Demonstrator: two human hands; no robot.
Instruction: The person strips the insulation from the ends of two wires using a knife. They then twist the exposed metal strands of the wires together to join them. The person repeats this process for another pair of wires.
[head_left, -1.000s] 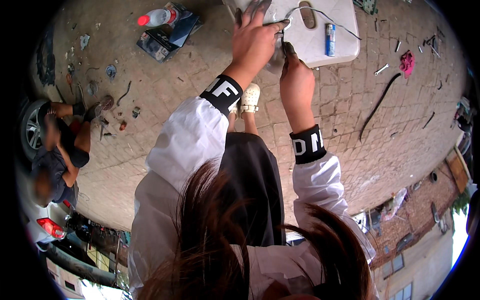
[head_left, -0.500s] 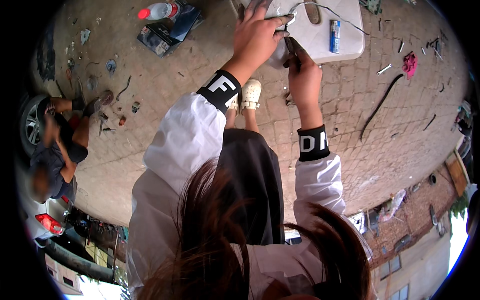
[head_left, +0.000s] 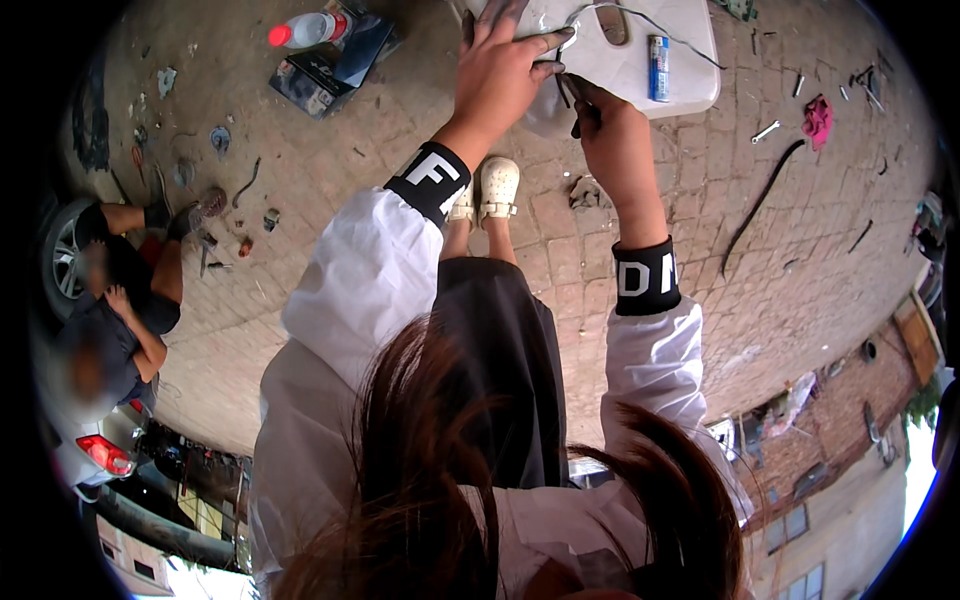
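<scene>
My left hand (head_left: 498,75) lies over the near edge of a white plastic stool (head_left: 690,97), with its thumb and forefinger pinching a wire. From those fingers a thin grey wire (head_left: 655,22) curves across the stool top, past its oval hole. A short black end (head_left: 564,92) hangs below the left thumb. Just right of it, my right hand (head_left: 615,140) is closed, thumb and fingertips together; whatever they grip is too small and dark to make out. Dark smudges cover the fingers of both hands. A blue and white tube (head_left: 658,68) lies on the stool beside the wire.
Left of the stool, a red-capped bottle (head_left: 310,29) lies by dark boxes (head_left: 318,80). On the brick ground at right are a wrench (head_left: 766,132), a pink cloth (head_left: 817,122) and a black hose (head_left: 760,208). Another person (head_left: 110,325) sits by a car wheel (head_left: 68,255) at far left.
My right hand has drawn a little right and away from the left, and the black end now shows between them. The view has shifted slightly. The other person's arm has moved.
</scene>
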